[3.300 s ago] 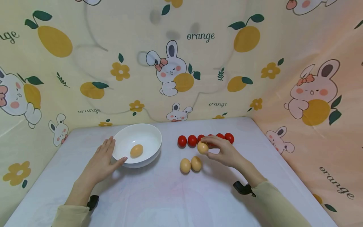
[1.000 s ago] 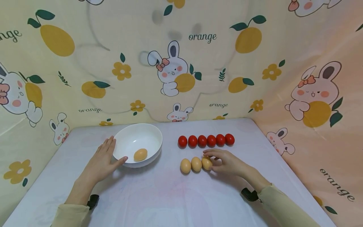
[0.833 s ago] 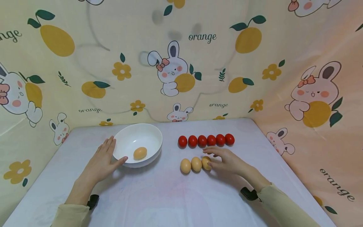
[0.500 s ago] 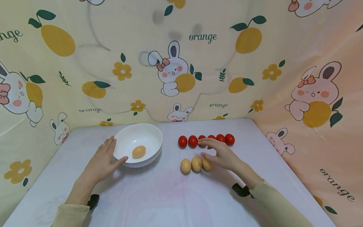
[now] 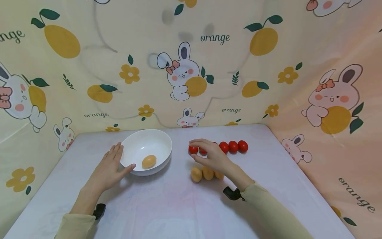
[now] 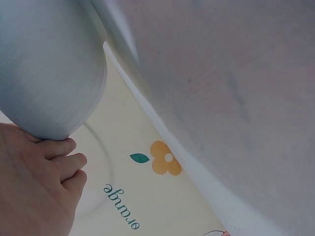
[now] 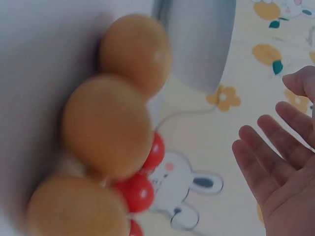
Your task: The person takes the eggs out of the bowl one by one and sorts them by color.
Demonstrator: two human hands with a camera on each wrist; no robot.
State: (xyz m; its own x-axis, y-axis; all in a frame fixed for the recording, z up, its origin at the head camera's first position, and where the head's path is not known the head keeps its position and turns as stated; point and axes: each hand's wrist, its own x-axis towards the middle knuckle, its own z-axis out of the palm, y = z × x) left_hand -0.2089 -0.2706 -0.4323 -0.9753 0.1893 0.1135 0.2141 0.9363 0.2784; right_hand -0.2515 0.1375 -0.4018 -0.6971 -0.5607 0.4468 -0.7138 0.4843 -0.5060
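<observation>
My left hand (image 5: 107, 172) rests against the left side of the white bowl (image 5: 140, 142), its fingers straight along the wall and the thumb at the front rim. The left wrist view shows those fingers touching the outer wall of the bowl (image 6: 49, 69). One brown egg (image 5: 149, 161) lies inside the bowl. My right hand (image 5: 213, 156) hovers with nothing in it, thumb and fingers apart, overlapping part of the tomato row. Below it three brown eggs (image 5: 196, 174) lie side by side on the table; in the right wrist view these eggs (image 7: 106, 128) appear large and blurred.
Several small red tomatoes (image 5: 233, 146) form a row behind the eggs, some covered by the right hand. A white cloth covers the table (image 5: 167, 205). Patterned fabric (image 5: 134, 99) with rabbits and oranges rises behind and along both sides.
My right hand has set an egg down beside the other two and released it. It has since moved left and away from me. The egg in the bowl has rocked slightly; my left hand stays put.
</observation>
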